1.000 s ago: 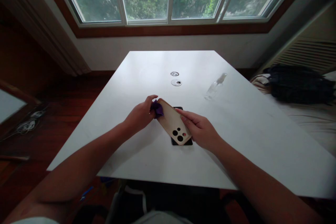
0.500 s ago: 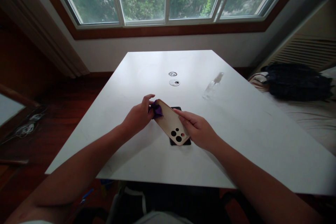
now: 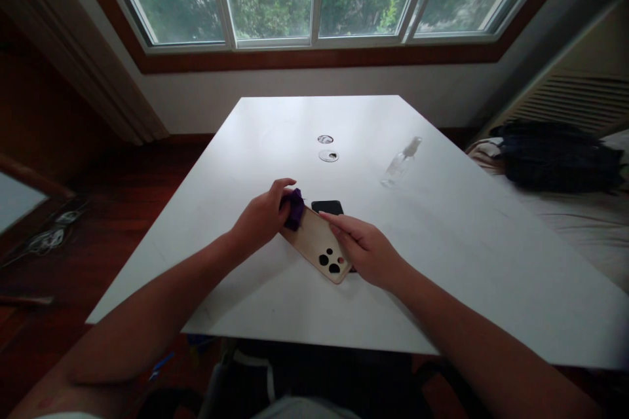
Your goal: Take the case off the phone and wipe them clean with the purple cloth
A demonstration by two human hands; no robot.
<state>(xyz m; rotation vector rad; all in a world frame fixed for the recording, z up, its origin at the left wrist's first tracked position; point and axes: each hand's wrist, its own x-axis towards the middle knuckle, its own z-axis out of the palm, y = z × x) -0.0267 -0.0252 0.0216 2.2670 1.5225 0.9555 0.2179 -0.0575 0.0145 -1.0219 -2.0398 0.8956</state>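
Left hand (image 3: 263,213) curled round purple cloth (image 3: 295,209), cloth against far-left end of pale phone case (image 3: 313,241). Case between both hands, over tabletop (image 3: 236,301); long axis slants from left hand down to camera holes, near right. Dark flat slab (image 3: 327,207) partly hidden by case. Right hand (image 3: 368,249) grips case's right edge, nearer camera-hole end. Clear spray bottle (image 3: 401,162) farther right, beyond hands.
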